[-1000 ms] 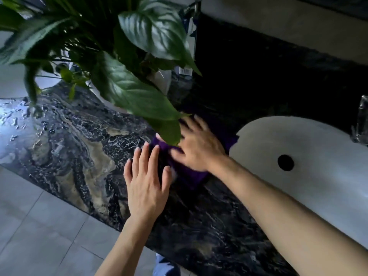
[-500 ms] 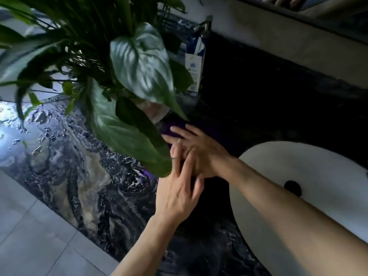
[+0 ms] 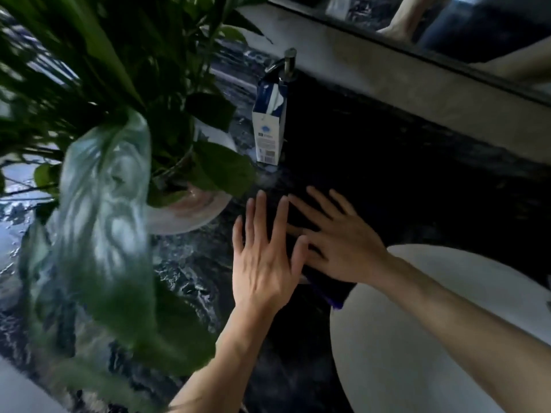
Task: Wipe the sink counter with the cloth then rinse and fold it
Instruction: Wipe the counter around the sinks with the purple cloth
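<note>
A dark purple cloth point(image 3: 331, 291) lies flat on the black marbled counter point(image 3: 185, 263), by the left rim of the white sink basin point(image 3: 417, 338). My right hand point(image 3: 337, 242) presses flat on the cloth with spread fingers. Just left of it, my left hand point(image 3: 262, 263) also lies flat with fingers apart, its thumb side touching the right hand. Most of the cloth is hidden under the hands or lost in the dark counter, so only its near corner shows clearly.
A potted plant in a white pot point(image 3: 190, 216) stands just left of the hands, with big leaves hanging over the counter. A blue-and-white carton point(image 3: 268, 129) and a soap pump point(image 3: 287, 64) stand behind. A mirror point(image 3: 477, 25) runs along the back wall.
Both hands and the cloth have slid away from me, toward the back of the counter. My left hand has come up beside the right one. The view has tilted upward.
</note>
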Motion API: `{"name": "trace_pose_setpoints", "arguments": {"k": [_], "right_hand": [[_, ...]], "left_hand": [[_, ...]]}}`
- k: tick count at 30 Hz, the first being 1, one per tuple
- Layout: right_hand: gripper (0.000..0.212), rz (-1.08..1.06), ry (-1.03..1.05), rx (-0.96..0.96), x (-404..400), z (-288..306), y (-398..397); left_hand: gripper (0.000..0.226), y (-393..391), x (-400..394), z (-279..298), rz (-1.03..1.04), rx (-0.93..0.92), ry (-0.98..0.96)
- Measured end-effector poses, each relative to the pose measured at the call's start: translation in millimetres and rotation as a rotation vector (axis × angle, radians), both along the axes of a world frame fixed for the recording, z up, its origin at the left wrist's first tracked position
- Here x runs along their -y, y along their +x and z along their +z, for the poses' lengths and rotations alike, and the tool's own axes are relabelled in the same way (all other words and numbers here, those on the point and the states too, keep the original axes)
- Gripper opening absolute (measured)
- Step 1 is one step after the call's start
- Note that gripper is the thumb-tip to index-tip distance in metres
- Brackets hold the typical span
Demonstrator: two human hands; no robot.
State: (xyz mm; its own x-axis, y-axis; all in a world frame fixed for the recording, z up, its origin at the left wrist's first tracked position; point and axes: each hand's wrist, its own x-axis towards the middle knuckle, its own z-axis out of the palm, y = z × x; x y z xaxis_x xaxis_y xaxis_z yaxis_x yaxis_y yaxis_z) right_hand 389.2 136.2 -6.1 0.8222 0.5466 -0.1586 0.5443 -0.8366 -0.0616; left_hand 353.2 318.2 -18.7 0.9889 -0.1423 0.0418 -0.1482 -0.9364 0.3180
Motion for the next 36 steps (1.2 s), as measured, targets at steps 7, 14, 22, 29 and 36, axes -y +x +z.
{"name": "trace_pose_setpoints", "arguments": {"k": [7, 14, 22, 29, 36], "right_hand": [[0.057, -0.143, 0.021, -0.052, 31.4, 2.5, 112.2], [0.056, -0.221, 0.051, 0.02, -5.8, -4.3, 64.2], [0.05, -0.226, 0.066, -0.01, -14.1, 0.2, 92.9], [0.058, -0.252, 0.039, -0.005, -32.9, -2.2, 42.1], [0.052, -0.417, 0.009, -0.012, 48.9, 2.6, 84.3]], "left_hand": [[0.069, 1.6, 2.0, -2.4, -0.003, -0.021, 0.078], [0.068, 3.1, 4.2, -1.2, 0.011, -0.04, 0.095], [0.068, 2.5, 3.0, 3.7, 0.017, -0.059, 0.053], [0.069, 4.2, 2.1, 3.3, 0.014, -0.063, 0.038], [0.068, 2.3, 2.7, 4.6, 0.008, -0.051, -0.014]]}}
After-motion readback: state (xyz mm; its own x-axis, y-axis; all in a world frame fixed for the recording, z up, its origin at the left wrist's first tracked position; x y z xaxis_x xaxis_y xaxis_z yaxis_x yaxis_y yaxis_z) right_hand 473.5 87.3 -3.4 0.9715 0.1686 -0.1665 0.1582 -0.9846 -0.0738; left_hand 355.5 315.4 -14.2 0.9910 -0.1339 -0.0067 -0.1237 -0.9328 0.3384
